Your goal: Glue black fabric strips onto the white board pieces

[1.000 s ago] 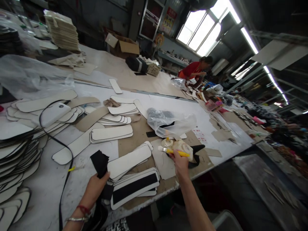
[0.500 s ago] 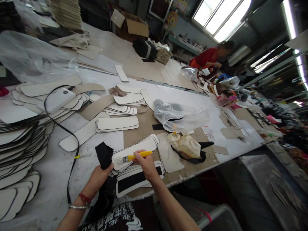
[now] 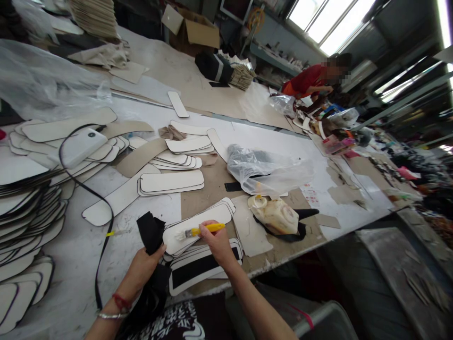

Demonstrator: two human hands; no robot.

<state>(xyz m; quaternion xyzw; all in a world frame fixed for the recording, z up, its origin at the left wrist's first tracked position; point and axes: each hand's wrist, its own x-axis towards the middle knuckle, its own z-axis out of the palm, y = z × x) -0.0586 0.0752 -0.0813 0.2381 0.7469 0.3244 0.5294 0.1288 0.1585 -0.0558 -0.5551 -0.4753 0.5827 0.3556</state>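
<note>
My right hand is closed round the yellow handle of a paintbrush. The bristles rest on the top one of a stack of long white panels with rounded ends. At the panel's left end, my left hand grips a bundle of black fabric strips, its fingertips by the panel's edge. Nearer to me lies a second stack of white panels, the top one bearing a black strip. A yellowed plastic container with an open mouth lies to the right.
Tall piles of white panels fill the left side, with a white device and black cord on them. A clear plastic bag lies beyond the container. A person in red works farther along the table.
The brush has shifted slightly along the white panel in my right hand. My left hand keeps hold of the black strips. The whole view has turned a little.
</note>
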